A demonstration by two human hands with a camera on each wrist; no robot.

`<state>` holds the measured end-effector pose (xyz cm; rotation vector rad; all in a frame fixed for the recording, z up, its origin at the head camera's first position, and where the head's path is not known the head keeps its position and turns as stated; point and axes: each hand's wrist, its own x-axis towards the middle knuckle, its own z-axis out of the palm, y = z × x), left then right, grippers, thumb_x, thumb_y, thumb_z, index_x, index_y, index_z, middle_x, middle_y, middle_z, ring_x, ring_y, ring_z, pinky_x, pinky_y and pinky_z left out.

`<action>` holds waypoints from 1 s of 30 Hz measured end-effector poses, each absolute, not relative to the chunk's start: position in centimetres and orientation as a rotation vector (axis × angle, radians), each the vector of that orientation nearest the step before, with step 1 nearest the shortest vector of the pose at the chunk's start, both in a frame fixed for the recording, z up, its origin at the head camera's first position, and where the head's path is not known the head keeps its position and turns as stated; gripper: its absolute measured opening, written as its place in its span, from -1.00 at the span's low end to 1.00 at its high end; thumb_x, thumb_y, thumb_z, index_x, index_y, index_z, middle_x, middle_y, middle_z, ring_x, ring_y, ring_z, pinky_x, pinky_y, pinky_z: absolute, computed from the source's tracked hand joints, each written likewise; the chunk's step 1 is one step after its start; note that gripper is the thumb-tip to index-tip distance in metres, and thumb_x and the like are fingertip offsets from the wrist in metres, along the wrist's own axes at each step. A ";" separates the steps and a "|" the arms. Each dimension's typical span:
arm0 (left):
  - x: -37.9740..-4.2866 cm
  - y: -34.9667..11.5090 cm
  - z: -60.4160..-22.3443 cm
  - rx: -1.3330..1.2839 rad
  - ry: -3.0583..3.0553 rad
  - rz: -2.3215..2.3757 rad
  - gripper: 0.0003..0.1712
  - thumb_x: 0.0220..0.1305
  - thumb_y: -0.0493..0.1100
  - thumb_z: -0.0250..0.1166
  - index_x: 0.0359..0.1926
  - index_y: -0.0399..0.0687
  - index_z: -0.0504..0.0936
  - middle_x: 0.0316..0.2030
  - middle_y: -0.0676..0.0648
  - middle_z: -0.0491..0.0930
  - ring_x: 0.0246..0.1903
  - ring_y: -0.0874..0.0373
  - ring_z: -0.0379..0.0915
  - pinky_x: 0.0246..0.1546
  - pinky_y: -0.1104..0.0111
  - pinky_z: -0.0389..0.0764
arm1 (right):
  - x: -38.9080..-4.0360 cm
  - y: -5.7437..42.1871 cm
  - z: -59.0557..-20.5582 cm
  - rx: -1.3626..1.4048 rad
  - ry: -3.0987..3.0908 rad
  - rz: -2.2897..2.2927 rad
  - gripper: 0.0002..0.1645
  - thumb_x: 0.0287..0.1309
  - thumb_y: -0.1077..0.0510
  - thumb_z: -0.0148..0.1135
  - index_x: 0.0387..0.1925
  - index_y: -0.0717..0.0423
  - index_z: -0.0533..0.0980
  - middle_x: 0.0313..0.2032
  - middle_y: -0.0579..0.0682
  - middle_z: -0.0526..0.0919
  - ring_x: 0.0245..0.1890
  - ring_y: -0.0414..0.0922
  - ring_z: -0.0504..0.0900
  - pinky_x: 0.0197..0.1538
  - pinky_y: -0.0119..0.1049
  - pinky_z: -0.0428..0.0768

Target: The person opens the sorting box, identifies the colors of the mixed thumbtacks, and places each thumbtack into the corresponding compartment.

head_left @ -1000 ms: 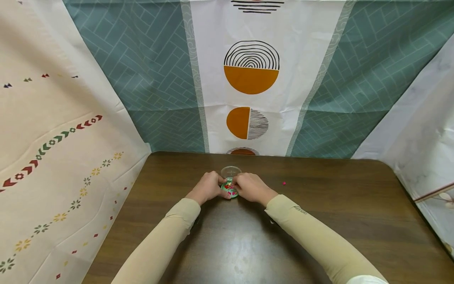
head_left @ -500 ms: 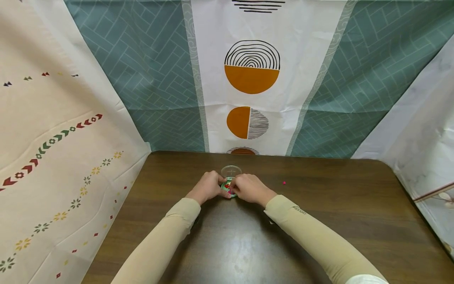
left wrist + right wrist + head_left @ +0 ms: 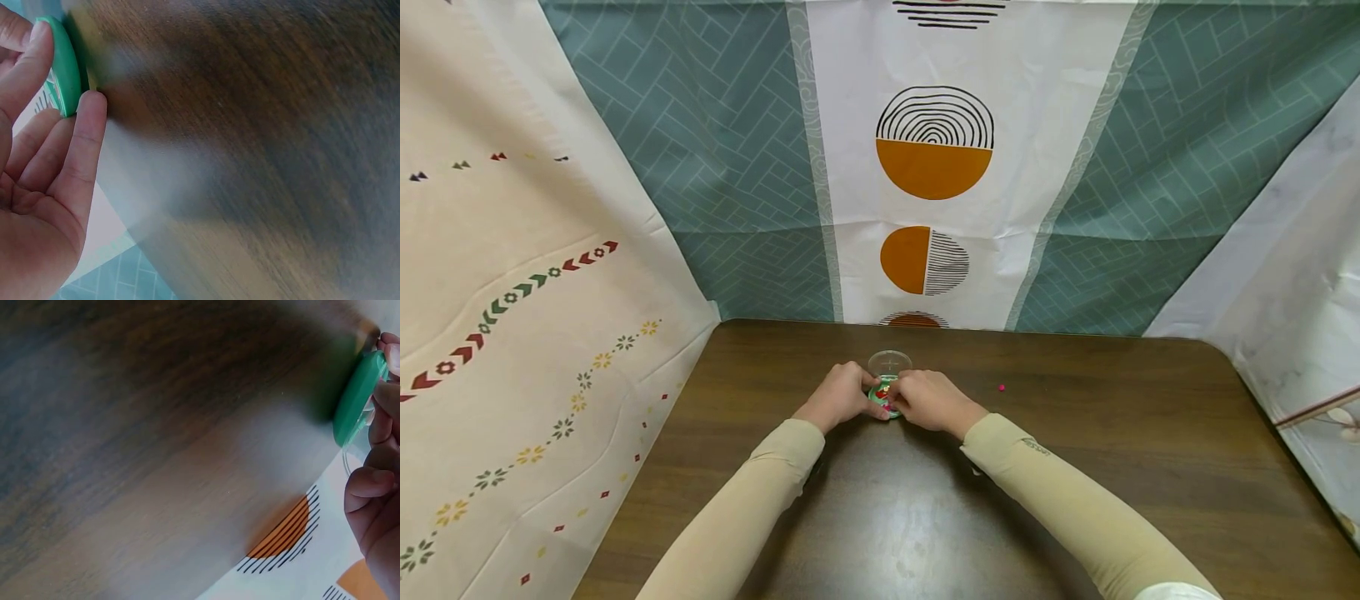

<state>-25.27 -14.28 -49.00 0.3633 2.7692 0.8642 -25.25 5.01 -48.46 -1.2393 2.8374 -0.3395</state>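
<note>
A small round green case (image 3: 873, 402) sits near the far side of the table, with red and pink bits inside. Its clear round lid (image 3: 890, 362) stands raised at the back. My left hand (image 3: 842, 393) grips the case from the left, thumb over the near rim; in the left wrist view the green case (image 3: 67, 69) shows between thumb and fingers. My right hand (image 3: 936, 400) has curled fingers, their tips down at the case's inside. In the right wrist view the fingers of the right hand (image 3: 381, 481) reach past the green edge; whatever lies between the tips is hidden.
A tiny pink piece (image 3: 1002, 387) lies on the brown wooden table (image 3: 1112, 442), right of the hands. Patterned cloth hangs behind the far edge (image 3: 1045, 167) and along both sides.
My right fingertips have shifted slightly within the case, and less of the pink contents shows than a second ago. The left hand keeps its grip in the same place.
</note>
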 end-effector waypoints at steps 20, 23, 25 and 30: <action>-25.2 -14.3 -49.0 0.340 2.756 0.860 -0.27 -0.36 0.18 0.55 -0.05 0.02 0.66 -0.13 0.09 0.60 -0.25 0.29 0.43 -0.30 0.47 0.45 | -25.5 5.8 -48.0 -1.289 2.846 -0.431 -0.87 0.17 0.07 0.17 -0.31 -0.14 0.64 -0.42 -0.31 0.43 -0.46 -0.36 0.39 -0.36 -0.44 0.41; -25.2 -14.3 -49.1 0.348 2.774 0.842 -0.26 -0.37 0.19 0.55 -0.05 0.04 0.66 -0.13 0.10 0.60 -0.22 0.29 0.44 -0.27 0.47 0.44 | -25.8 6.4 -47.8 -1.270 2.867 -0.462 -0.88 0.18 0.05 0.19 -0.29 -0.13 0.63 -0.36 -0.31 0.48 -0.39 -0.36 0.42 -0.31 -0.42 0.43; -25.2 -14.3 -49.1 0.355 2.784 0.835 -0.27 -0.38 0.20 0.55 -0.06 0.04 0.67 -0.14 0.10 0.60 -0.21 0.28 0.44 -0.25 0.46 0.44 | -26.0 6.9 -47.6 -1.243 2.883 -0.487 -0.87 0.17 0.04 0.21 -0.27 -0.13 0.63 -0.33 -0.31 0.50 -0.36 -0.35 0.42 -0.27 -0.41 0.44; -25.0 -14.3 -48.8 0.366 2.780 0.844 -0.28 -0.37 0.19 0.55 -0.08 0.01 0.67 -0.14 0.09 0.61 -0.20 0.27 0.44 -0.23 0.44 0.44 | -26.5 8.7 -47.2 -1.162 2.924 -0.555 -0.86 0.15 0.06 0.23 -0.25 -0.10 0.64 -0.34 -0.32 0.49 -0.38 -0.34 0.42 -0.29 -0.41 0.43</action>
